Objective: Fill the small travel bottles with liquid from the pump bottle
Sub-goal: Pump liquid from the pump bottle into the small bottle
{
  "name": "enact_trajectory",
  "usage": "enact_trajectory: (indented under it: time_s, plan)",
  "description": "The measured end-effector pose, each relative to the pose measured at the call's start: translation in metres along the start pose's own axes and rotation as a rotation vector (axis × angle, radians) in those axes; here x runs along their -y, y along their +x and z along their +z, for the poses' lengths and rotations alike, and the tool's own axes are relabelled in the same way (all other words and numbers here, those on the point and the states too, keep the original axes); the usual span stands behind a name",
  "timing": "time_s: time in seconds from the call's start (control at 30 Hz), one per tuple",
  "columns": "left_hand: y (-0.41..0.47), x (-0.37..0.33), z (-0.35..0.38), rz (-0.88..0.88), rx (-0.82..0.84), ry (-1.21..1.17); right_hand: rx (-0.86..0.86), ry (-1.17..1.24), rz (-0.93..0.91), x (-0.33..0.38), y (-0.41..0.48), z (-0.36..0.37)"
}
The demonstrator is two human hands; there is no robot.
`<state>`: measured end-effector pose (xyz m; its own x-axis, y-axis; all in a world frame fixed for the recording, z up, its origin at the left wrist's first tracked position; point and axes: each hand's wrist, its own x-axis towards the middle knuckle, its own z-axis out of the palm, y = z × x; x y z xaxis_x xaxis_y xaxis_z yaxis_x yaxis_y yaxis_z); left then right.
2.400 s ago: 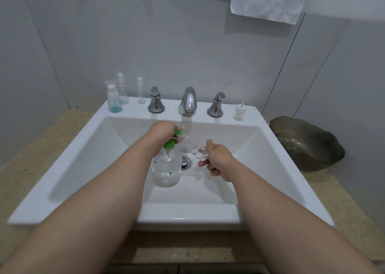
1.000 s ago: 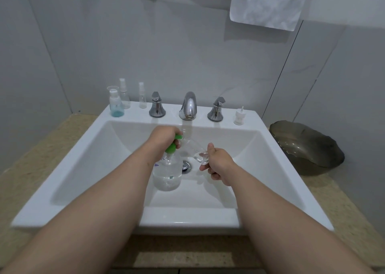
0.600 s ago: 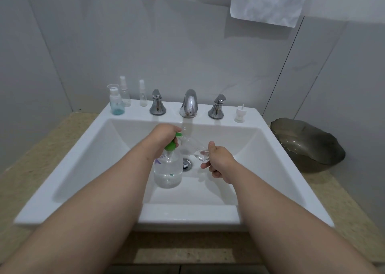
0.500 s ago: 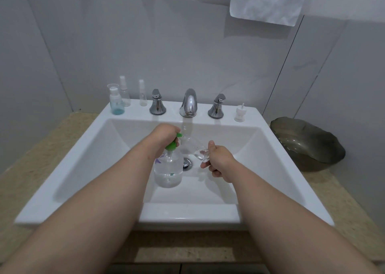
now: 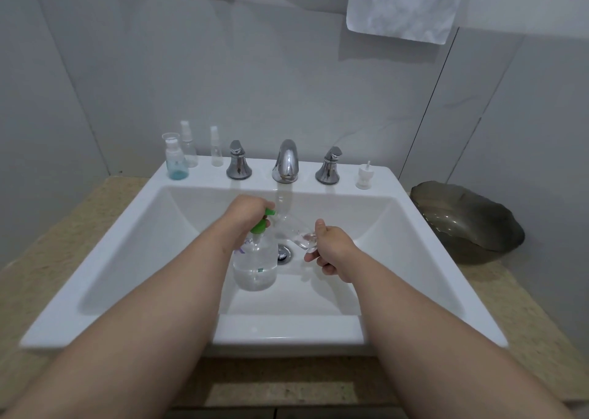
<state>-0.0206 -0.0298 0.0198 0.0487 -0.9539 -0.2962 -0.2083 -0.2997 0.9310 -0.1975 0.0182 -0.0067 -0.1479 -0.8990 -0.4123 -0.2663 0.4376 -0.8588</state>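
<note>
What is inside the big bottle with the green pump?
Clear liquid sits in the lower part of the pump bottle; above that it looks empty. The left hand grips the green pump, and the arm hides the bottle's left edge.

A bathroom: a white sink (image 5: 105, 278) set in a speckled beige desk (image 5: 63, 227), chrome faucet (image 5: 286, 162) at 12 o'clock, small toiletry bottles (image 5: 177, 160) at 11 o'clock, a white towel (image 5: 403, 4) on grey wall tiles (image 5: 287, 67) at 1 o'clock.
</note>
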Motion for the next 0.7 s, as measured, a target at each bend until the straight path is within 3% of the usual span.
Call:
enact_trajectory:
  time_s: [0.17, 0.7]
  plan:
    - [-0.003, -0.0012, -0.0033, -0.022, 0.032, -0.088, -0.008, -0.008, -0.001, -0.0007, 0.0019, 0.0004]
    - [0.0052, -0.0042, 0.0011, -0.013, 0.029, 0.06, -0.012, -0.022, -0.007, -0.0001, 0.002, 0.0001]
